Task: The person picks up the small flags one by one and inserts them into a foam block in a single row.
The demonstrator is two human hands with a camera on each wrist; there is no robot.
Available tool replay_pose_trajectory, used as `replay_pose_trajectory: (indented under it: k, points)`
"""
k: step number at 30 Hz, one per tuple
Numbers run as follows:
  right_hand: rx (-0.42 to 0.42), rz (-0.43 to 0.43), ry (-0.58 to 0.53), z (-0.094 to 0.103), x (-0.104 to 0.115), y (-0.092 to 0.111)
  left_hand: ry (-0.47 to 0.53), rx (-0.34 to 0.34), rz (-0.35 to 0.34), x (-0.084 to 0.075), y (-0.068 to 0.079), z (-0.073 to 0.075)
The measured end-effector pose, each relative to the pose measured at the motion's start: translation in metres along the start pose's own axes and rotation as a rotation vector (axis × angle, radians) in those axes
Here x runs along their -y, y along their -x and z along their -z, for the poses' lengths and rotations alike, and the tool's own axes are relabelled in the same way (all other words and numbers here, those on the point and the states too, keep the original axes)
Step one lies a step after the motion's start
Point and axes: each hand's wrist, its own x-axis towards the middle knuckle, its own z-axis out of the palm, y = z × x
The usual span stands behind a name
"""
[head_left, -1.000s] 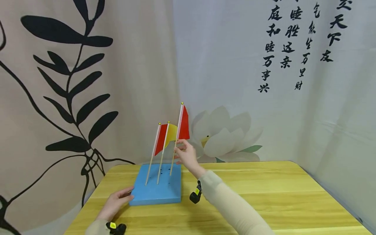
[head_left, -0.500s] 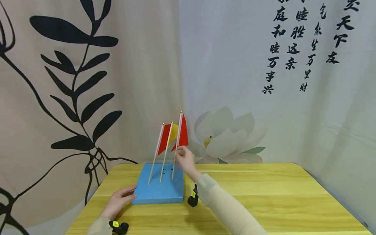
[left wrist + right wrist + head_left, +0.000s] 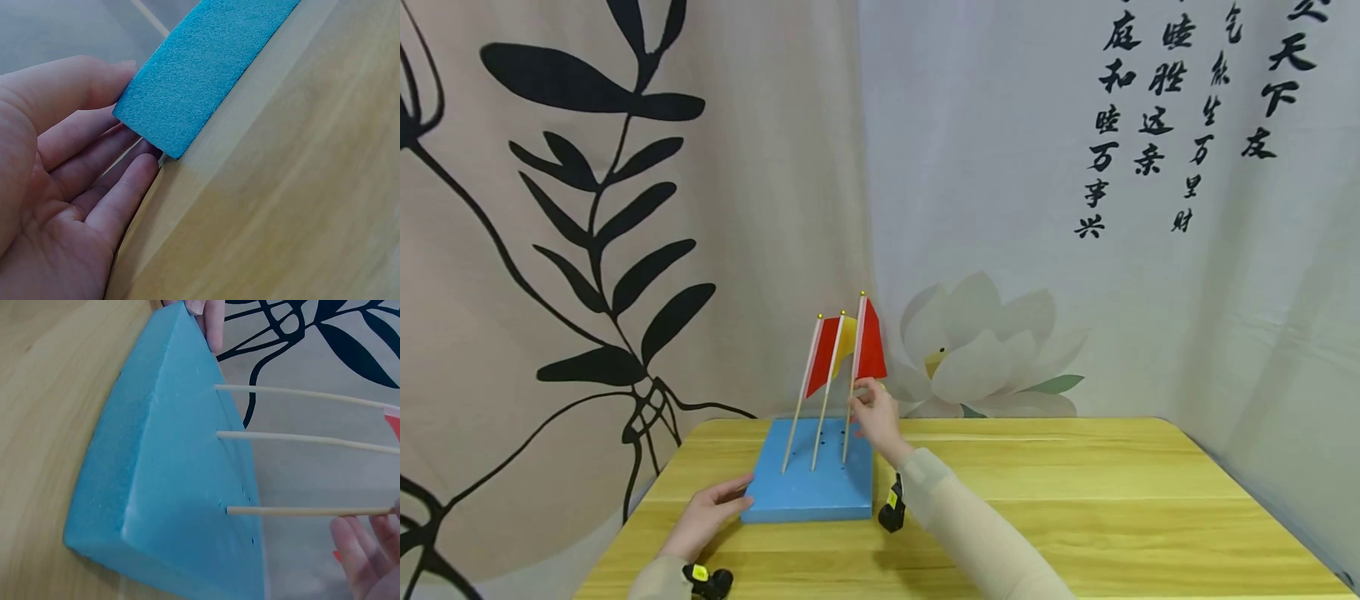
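Observation:
A blue foam block lies on the table with two small flags standing in it, one red flag and one yellow flag. My right hand pinches the thin wooden stick of another red flag, at the right of the other two. In the right wrist view this stick's lower end meets the block's top face at a small hole. My left hand rests against the block's left edge. Its thumb touches the upper edge and the other fingers lie along the side, fairly straight.
Several small holes dot the block's top near the right stick. The wooden table stretches to the right. Behind it hangs a curtain printed with plants, a lotus and writing.
My right hand has come down with its red flag, whose tip is now lower beside the others. The left hand keeps its place at the block. The head view has shifted slightly.

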Motion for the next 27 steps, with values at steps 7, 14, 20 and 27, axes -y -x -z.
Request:
replay_pose_trajectory:
  k: [7, 14, 20, 27]
  points:
    - [0.01, -0.016, 0.002, -0.0017, 0.0026, 0.0015, 0.002, 0.005, 0.004, -0.0026, 0.0013, -0.0002]
    - [0.019, -0.012, 0.017, -0.0018, 0.0037, 0.0037, 0.014, 0.016, 0.005, -0.0032, 0.0018, -0.0002]
    - [0.017, -0.01, 0.008, -0.0011, 0.0033, 0.0051, -0.002, 0.025, -0.006, -0.0037, 0.0021, -0.0011]
    - [0.016, -0.008, 0.02, -0.0009, 0.0006, 0.0054, 0.013, 0.026, 0.005, -0.0033, 0.0006, -0.0007]
